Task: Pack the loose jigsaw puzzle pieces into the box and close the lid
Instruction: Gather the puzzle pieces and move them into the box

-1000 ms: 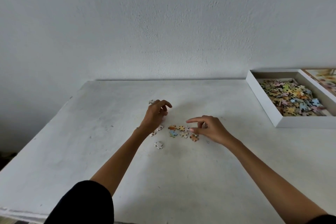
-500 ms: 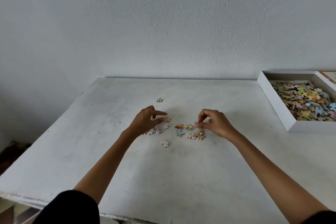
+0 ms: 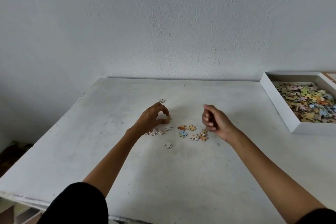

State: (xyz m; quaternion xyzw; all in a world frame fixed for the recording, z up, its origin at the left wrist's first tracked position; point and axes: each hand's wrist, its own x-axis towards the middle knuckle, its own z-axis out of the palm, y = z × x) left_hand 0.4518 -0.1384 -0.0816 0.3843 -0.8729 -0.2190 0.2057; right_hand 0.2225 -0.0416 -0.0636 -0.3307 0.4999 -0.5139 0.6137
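Puzzle pieces [image 3: 189, 132]: about a dozen lie loose mid-table. Left hand [image 3: 151, 120] pinches one piece; right hand [image 3: 215, 121] is curled shut, contents not visible. Farther right, box [image 3: 278, 103] is open and mostly filled; lid not yet fitted.

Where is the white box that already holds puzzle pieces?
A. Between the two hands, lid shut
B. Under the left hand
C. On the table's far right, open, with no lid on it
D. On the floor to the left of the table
C: the white box sits open at the far right of the table, full of colourful pieces, well away from the left hand and right hand.
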